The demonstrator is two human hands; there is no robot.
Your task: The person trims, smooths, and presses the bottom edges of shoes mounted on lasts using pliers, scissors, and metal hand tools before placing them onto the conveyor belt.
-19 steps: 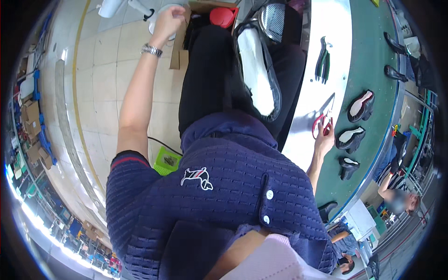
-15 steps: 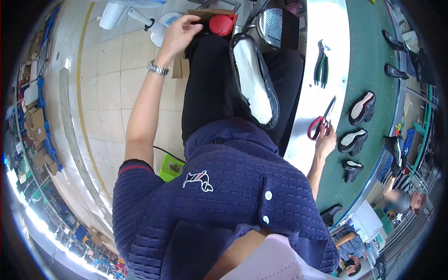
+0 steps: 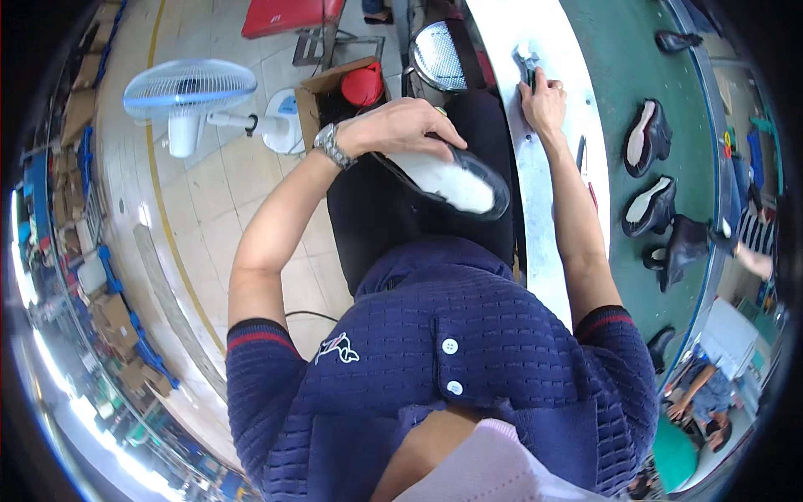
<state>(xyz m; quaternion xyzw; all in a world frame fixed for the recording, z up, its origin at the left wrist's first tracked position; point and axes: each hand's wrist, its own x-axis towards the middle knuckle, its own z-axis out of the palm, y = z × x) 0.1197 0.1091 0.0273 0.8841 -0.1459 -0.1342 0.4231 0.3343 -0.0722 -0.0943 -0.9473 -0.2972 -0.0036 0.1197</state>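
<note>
A black shoe upper with a whitish bottom (image 3: pixel 460 186) lies upside down across my lap. My left hand (image 3: pixel 403 130) is closed over its far end, thumb and fingers at its edge. On the metal ledge to my right, my right hand (image 3: pixel 545 105) is wrapped round the handles of a pair of pliers, whose metal jaws (image 3: pixel 526 55) point away from me. The handles are mostly covered by the fingers. Beside my right forearm lie red-handled scissors (image 3: pixel 582 157), partly hidden by the arm.
Several black shoe uppers, among them one (image 3: pixel 647 140) with a pale bottom, stand on the green belt (image 3: pixel 606 50) at right. Across it a co-worker's arm (image 3: pixel 753 259) reaches in. A cardboard box (image 3: pixel 308 117) with a red container (image 3: pixel 362 84) and a fan (image 3: pixel 189 88) stand ahead.
My right hand has left the scissors on the ledge and moved forward to the pliers. My left hand has come from beside the box onto the shoe, which has tilted.
</note>
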